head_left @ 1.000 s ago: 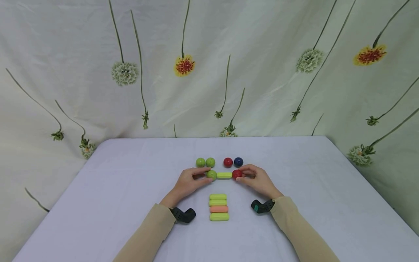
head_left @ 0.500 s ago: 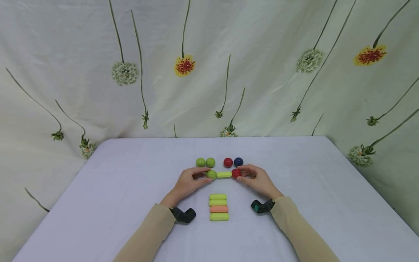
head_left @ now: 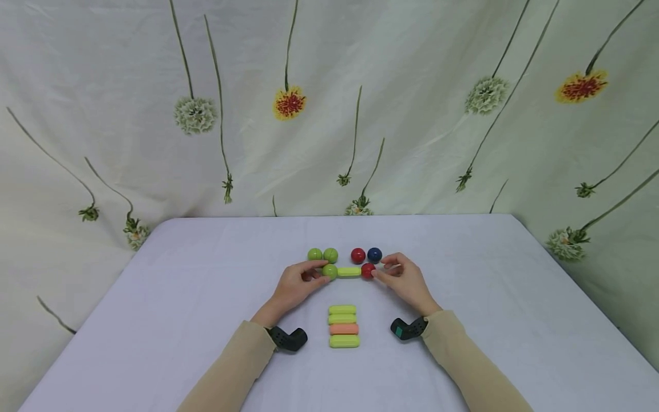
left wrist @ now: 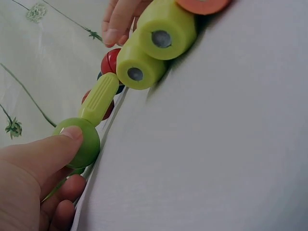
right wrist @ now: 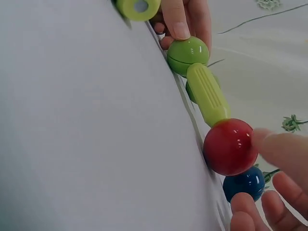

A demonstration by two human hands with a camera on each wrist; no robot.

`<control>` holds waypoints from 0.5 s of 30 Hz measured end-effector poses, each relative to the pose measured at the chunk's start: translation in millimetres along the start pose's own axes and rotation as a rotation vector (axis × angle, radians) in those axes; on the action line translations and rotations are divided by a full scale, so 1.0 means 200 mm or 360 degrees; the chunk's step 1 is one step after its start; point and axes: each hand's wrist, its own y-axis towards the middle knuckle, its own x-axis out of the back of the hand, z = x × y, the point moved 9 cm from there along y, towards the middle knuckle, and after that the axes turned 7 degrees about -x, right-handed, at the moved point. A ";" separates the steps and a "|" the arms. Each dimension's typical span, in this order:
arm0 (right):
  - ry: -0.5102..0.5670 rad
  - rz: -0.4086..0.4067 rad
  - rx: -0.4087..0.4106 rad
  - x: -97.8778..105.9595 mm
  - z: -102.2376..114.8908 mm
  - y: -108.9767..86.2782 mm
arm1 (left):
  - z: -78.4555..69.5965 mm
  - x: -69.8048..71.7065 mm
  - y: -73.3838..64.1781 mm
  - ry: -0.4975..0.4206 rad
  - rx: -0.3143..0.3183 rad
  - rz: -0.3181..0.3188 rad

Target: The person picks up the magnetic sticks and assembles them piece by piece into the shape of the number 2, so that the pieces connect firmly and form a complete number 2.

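Observation:
A yellow-green rod (head_left: pixel 349 272) lies between a green ball (head_left: pixel 330 271) at its left end and a red ball (head_left: pixel 368 270) at its right end. My left hand (head_left: pixel 296 288) pinches the green ball, thumb on the near side and index finger on the far side. At the other end my right hand (head_left: pixel 407 281) has its thumb against the red ball, while its fingers are spread away from it, as the right wrist view shows with the thumb (right wrist: pixel 281 149) at the ball's edge. The rod's ends meet both balls.
Behind the joined pieces stand two green balls (head_left: pixel 322 254), another red ball (head_left: pixel 358 256) and a dark blue ball (head_left: pixel 374 255). Nearer me, several rods lie side by side, yellow-green (head_left: pixel 344 341) and orange (head_left: pixel 344 329); grey discs show in the rod ends (left wrist: pixel 161 39). A flowered cloth hangs behind the table.
The joined rod and balls have shifted slightly to the left and away from me. My right fingers have come off the red ball; my left hand has kept its hold on the green one.

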 end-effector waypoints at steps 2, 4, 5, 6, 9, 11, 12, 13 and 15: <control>0.0024 -0.0036 -0.0038 0.01 0.01 -0.01 | 0.00 0.00 0.00 0.0001 0.0005 -0.0003; 0.0040 -0.0035 -0.0034 0.01 0.03 -0.01 | 0.00 0.00 0.00 0.0010 0.0007 -0.0004; 0.0045 -0.0016 -0.0027 0.00 0.04 -0.01 | 0.00 0.00 0.00 0.0015 0.0009 -0.0004; 0.0042 0.0014 -0.0014 -0.01 0.06 -0.02 | 0.00 0.00 0.00 0.0021 0.0013 -0.0004; 0.0037 0.0161 0.0079 -0.07 0.12 -0.04 | 0.01 0.00 0.00 0.0034 0.0025 -0.0002; 0.0014 0.0268 0.0140 -0.11 0.16 -0.06 | 0.01 0.00 0.00 0.0038 0.0033 0.0002; 0.0002 0.0315 0.0178 -0.13 0.18 -0.08 | 0.01 0.00 0.00 0.0041 0.0036 0.0004; -0.0011 0.0357 0.0213 -0.15 0.19 -0.09 | 0.01 0.00 0.00 0.0040 0.0038 0.0006; -0.0055 0.0429 0.0275 -0.18 0.22 -0.12 | 0.01 0.00 0.00 0.0048 0.0040 0.0009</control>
